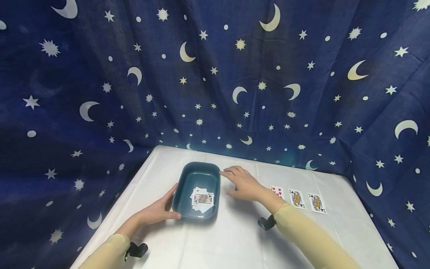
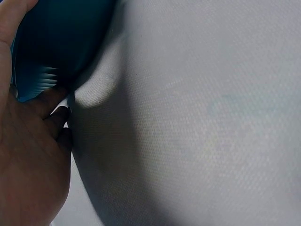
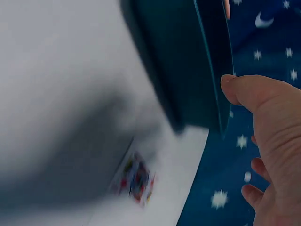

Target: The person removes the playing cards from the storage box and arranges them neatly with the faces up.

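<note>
A dark teal rectangular tub (image 1: pixel 198 169) stands on the white table, left of the middle. Inside it lies a loose pile of playing cards (image 1: pixel 202 201), a face card on top. My left hand (image 1: pixel 156 212) grips the tub's left side, thumb at the near-left corner; in the left wrist view its fingers (image 2: pixel 51 101) curl against the outside of the tub. Extended fingers of my right hand (image 1: pixel 245 184) reach the far-right rim, the index fingertip at the edge. Close up, a fingertip (image 3: pixel 228 80) of that hand meets the rim.
On the table right of the tub, partly beside my right forearm, are a hearts card (image 1: pixel 277 191) and two club face cards, one (image 1: pixel 297 199) left of the other (image 1: pixel 317 203). A dark blue curtain (image 1: pixel 221 74) with moons and stars hangs behind the white tabletop (image 1: pixel 231 243).
</note>
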The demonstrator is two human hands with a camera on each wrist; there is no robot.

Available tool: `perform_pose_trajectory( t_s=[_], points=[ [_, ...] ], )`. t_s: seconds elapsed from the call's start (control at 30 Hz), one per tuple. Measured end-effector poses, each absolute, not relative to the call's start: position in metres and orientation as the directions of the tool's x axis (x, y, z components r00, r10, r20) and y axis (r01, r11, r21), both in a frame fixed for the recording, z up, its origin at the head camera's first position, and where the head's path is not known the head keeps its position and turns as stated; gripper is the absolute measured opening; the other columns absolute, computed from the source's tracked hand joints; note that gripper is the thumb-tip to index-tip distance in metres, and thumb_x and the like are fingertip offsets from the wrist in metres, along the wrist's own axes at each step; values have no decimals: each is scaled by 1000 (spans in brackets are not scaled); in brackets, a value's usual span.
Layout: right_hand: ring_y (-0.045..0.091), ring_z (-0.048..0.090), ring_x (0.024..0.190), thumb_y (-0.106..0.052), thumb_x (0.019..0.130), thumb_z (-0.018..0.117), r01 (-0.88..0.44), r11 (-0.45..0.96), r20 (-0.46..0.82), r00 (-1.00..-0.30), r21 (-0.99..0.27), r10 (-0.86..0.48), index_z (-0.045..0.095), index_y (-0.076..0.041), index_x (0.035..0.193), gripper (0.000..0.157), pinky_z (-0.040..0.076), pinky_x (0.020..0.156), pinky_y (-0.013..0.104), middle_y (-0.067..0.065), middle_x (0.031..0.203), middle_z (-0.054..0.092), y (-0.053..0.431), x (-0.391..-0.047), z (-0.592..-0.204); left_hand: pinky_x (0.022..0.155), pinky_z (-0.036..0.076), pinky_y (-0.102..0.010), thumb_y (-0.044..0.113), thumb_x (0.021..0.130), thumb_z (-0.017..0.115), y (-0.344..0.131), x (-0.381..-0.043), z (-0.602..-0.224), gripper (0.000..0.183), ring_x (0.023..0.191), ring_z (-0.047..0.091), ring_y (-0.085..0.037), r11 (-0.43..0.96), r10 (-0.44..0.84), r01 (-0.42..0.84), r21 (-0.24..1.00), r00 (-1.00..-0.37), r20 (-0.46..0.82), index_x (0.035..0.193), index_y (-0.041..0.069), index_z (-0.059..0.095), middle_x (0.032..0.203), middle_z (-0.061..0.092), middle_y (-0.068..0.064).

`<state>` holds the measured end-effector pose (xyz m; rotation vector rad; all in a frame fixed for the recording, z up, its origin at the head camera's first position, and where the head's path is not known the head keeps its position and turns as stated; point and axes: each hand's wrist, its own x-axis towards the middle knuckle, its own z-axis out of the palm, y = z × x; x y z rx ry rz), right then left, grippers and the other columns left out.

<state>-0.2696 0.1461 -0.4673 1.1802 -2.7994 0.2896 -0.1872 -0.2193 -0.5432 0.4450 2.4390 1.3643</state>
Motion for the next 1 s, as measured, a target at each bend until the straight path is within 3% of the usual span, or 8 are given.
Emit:
perform_pose_trajectory(
  t_s=[0.17, 0.3, 0.57, 0.77, 1.0],
  points=[
    [17, 34, 126, -49, 81, 64, -753, 641, 135, -658, -149, -741, 43, -24, 139, 67, 30, 106, 41, -4, 135, 43, 114, -268, -470, 109, 20, -48, 37, 73, 79, -219, -186, -542, 110, 138, 17, -28, 495, 409, 116, 861, -906, -113, 148, 38, -1, 154, 11, -6],
    [16, 35, 126, -38, 82, 66, -780, 611, 96, -624, -135, -775, 51, -25, 133, 55, 30, 106, 41, -6, 134, 46, 95, -268, -474, 109, 20, -46, 36, 73, 79, -218, -186, -542, 109, 139, 16, -26, 490, 409, 108, 865, -905, -119, 148, 39, -1, 154, 11, -5],
    [26, 32, 132, -26, 85, 54, -847, 531, -88, -528, -20, -845, 63, -29, 120, 37, 21, 110, 48, -8, 133, 51, 65, -261, -479, 109, 21, -47, 37, 74, 77, -219, -187, -542, 109, 138, 18, -29, 498, 423, 130, 857, -899, -109, 148, 37, -3, 154, 13, -9],
    [30, 29, 133, -27, 87, 50, -870, 489, -230, -491, 68, -840, 58, -35, 125, 41, 20, 109, 52, -13, 138, 46, 52, -257, -484, 109, 22, -46, 36, 75, 77, -219, -188, -544, 109, 138, 19, -27, 493, 432, 141, 859, -896, -101, 148, 35, -4, 154, 13, -8],
    [23, 33, 130, -28, 89, 48, -830, 542, -299, -554, 129, -777, 45, -36, 137, 49, 22, 109, 47, -11, 140, 42, 43, -254, -490, 109, 21, -47, 26, 76, 78, -212, -177, -521, 108, 138, 19, -30, 454, 424, 113, 884, -900, -103, 150, 29, -2, 153, 13, -12]
  ],
)
